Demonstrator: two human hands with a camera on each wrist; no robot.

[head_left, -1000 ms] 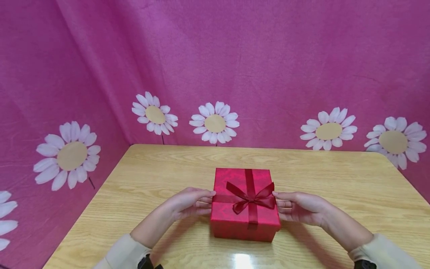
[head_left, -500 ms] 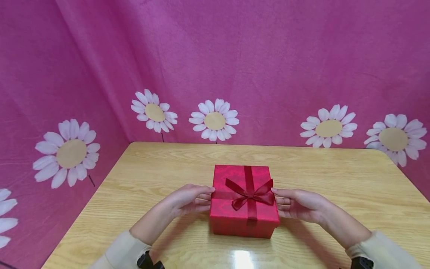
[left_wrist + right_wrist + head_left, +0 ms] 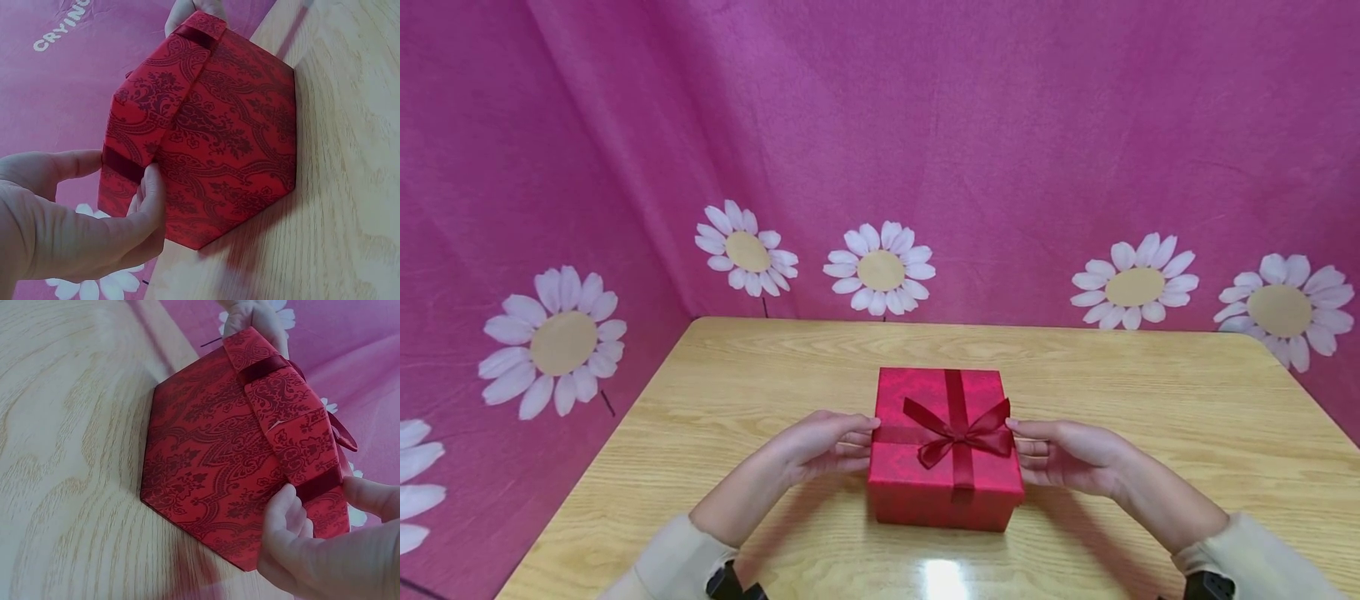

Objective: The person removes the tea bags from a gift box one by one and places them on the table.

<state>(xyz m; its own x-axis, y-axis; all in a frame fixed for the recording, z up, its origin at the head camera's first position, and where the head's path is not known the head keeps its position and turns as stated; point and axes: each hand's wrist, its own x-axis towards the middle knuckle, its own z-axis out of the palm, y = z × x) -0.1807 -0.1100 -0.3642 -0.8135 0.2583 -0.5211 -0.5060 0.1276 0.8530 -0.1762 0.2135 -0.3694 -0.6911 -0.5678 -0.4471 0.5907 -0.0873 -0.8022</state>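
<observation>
While the left hand (image 3: 817, 447) pinches the red lid (image 3: 913, 468), right hand (image 3: 1071, 458) pinching its opposite side

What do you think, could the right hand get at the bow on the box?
Probably yes: the right hand holds the lid close beside the bow, with nothing visible between, though it may have to let go first.

The left forearm (image 3: 737, 500) and right forearm (image 3: 1172, 507) slant inward, pointing toward the far edge of the table (image 3: 1150, 375). The left hand (image 3: 816, 448) and right hand (image 3: 1071, 458) face each other, well short of that edge, each pinching, thumb above, fingers curled beneath.
</observation>
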